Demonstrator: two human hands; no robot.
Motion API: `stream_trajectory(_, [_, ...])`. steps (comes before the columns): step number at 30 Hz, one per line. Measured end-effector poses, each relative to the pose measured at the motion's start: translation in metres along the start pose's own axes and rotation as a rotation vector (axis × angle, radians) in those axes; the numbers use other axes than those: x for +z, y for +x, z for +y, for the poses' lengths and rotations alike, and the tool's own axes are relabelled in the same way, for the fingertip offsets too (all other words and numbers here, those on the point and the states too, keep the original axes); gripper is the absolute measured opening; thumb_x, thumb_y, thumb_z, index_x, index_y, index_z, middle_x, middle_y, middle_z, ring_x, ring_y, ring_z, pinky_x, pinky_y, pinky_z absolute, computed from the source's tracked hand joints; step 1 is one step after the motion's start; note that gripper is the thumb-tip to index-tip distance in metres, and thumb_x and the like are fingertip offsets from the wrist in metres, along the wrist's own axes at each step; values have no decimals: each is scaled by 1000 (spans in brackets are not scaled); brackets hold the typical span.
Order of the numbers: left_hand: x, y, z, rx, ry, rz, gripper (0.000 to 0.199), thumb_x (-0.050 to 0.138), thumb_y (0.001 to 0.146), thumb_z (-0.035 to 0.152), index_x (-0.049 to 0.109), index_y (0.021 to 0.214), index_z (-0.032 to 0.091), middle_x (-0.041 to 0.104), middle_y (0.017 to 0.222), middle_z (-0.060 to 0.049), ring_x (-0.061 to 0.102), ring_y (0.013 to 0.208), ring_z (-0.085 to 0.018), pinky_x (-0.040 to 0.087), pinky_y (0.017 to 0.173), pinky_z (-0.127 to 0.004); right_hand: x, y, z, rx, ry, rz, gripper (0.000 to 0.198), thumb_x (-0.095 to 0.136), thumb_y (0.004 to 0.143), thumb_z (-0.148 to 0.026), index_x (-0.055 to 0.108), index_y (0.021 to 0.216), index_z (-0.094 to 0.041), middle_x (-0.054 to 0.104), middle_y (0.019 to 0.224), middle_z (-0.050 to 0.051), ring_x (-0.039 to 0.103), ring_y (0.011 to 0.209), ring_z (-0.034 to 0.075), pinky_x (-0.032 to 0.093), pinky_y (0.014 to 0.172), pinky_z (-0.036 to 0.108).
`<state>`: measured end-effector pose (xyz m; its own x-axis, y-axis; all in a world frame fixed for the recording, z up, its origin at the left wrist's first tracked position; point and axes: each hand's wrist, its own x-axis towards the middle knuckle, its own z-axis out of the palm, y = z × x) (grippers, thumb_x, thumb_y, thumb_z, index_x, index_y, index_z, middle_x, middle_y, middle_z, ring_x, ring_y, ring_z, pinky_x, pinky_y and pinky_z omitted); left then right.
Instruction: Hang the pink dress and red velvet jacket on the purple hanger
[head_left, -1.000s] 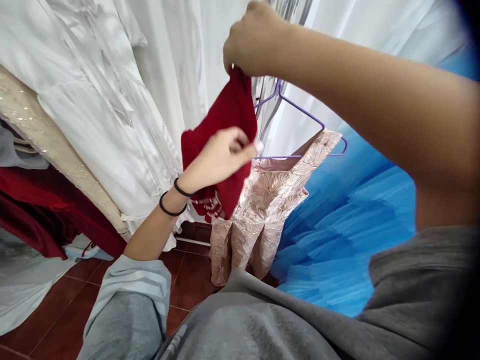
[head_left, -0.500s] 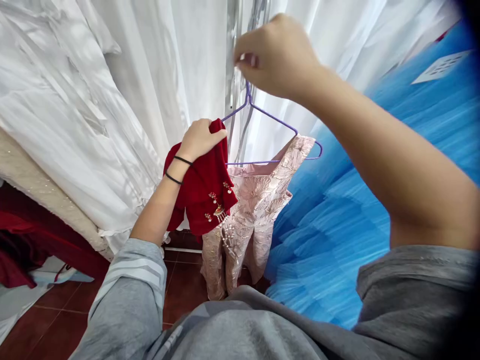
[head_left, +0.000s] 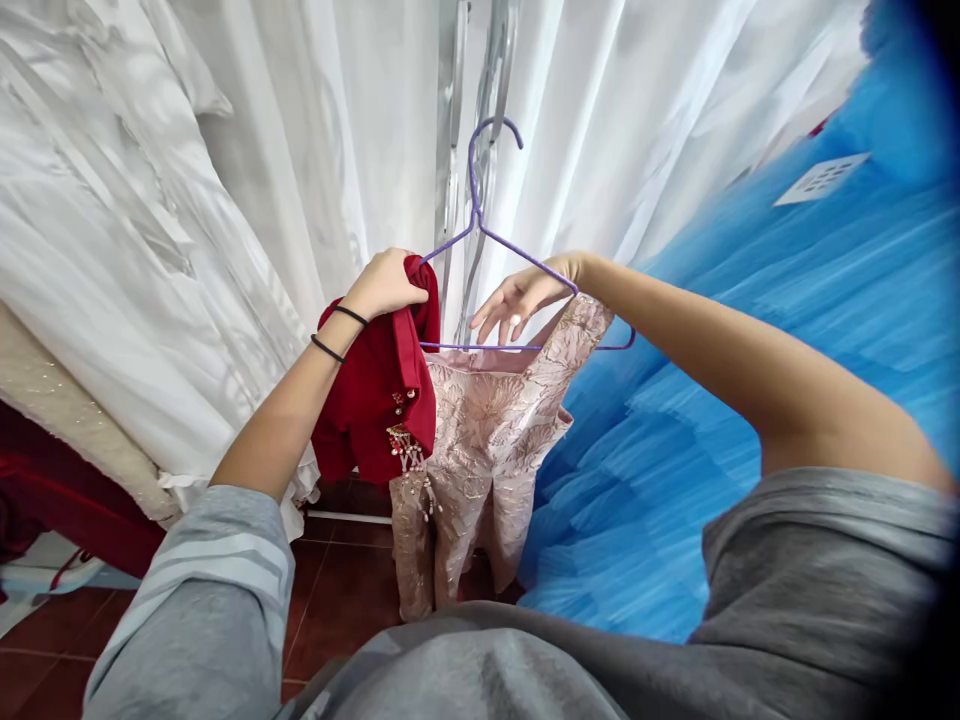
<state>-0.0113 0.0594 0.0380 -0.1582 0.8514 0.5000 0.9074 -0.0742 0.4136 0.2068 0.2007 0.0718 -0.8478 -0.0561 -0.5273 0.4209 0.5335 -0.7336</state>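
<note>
The right hand (head_left: pixel 529 295) has come down from the top of the purple hanger (head_left: pixel 474 180), where it covered the hook half a second ago; the whole hook now shows in front of the silver metal strips (head_left: pixel 491 70), though whether it catches on them I cannot tell. That frees the right hand to work at the level of the garments while the left hand (head_left: pixel 386 283) keeps the cloth in place. The left fingers are curled down firmly on the red garment (head_left: pixel 367 390), bunching its upper edge at the hanger's left end; whether they pinch the hanger as well is hidden. The right fingers are loosely spread and slightly bent, holding nothing, within the hanger's triangle just above its lower bar, and the sloping arm seems to pass in front of that hand. The red garment hangs below the left hand, its beaded trim (head_left: pixel 405 448) dangling over the left side of the pink dress (head_left: pixel 487 410). One strap of that dress sits on the hanger's right end, beside the blue tulle (head_left: pixel 637 440).
</note>
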Motion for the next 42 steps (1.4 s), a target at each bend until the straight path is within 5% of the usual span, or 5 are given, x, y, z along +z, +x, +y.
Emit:
stream_trajectory(16, [19,0,10,-226,59,146,37,67,64,49,63,79,15,67,83,-16,66,83,-33,51,68,-39,18,40,-6,-440,-635,329,62,57,89,-26,40,148,-15,54,138,13,61,104,15,53,86,25])
stream_trajectory(21, [19,0,9,-216,70,149,36,69,62,48,62,76,15,66,80,-14,66,84,-33,52,71,-38,11,43,3,-408,-884,371,58,50,94,-32,39,147,-12,52,138,15,54,118,20,45,102,34])
stream_trajectory(28, [18,3,8,-211,38,141,46,72,61,55,63,81,15,64,82,-14,65,89,-34,50,78,-39,17,38,-8,-219,-1214,292,42,49,96,-48,73,102,-14,62,91,8,51,70,10,41,70,25])
stream_trajectory(32, [20,2,6,-210,58,152,45,73,61,56,62,80,16,64,79,-12,64,90,-32,50,79,-37,14,41,1,-201,-1018,265,51,47,95,-50,70,76,-9,62,89,9,49,65,7,40,65,22])
stream_trajectory(42, [21,2,5,-165,30,137,39,75,61,51,57,69,17,59,71,-10,63,83,-31,50,75,-38,55,47,22,-216,-648,139,46,53,93,-47,59,124,-15,64,117,8,60,100,15,49,85,23])
